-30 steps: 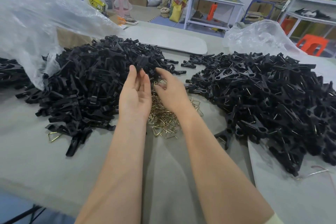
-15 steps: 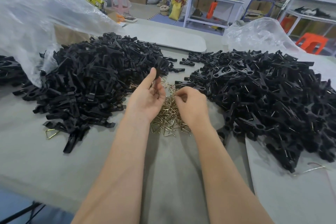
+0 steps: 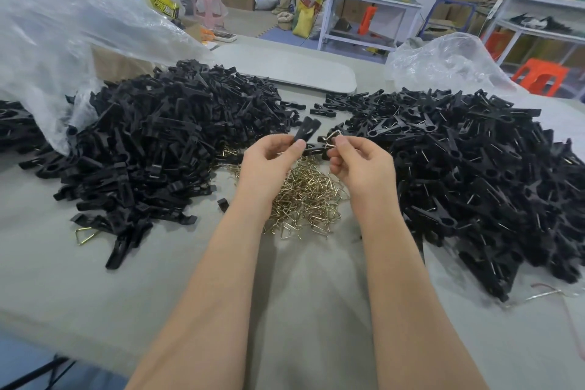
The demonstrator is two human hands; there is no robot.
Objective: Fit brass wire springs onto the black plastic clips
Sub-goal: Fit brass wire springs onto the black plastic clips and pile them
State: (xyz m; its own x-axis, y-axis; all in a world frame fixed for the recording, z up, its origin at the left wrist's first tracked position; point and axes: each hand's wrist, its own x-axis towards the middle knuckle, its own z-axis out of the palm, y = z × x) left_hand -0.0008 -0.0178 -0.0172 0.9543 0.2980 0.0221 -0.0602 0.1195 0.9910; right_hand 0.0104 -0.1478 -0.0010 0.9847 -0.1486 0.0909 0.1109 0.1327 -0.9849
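My left hand (image 3: 269, 165) pinches a black plastic clip (image 3: 306, 130) that points up and away. My right hand (image 3: 361, 165) holds a brass wire spring (image 3: 334, 136) between thumb and forefinger, just right of the clip. Both hands hover above a small heap of brass springs (image 3: 304, 196) on the grey table. A big pile of black clips without springs (image 3: 164, 142) lies to the left. Another pile of black clips with wire showing (image 3: 468, 174) lies to the right.
A clear plastic bag (image 3: 63, 41) drapes over the left pile and another plastic bag (image 3: 443, 63) sits behind the right pile. A lone spring (image 3: 84, 236) lies near the left pile's front. A grey board (image 3: 285, 68) lies at the table's far side. Shelves and boxes stand beyond.
Both hands rose from the spring heap. The left hand now holds a clip upright, and the right hand came up with a spring beside it.
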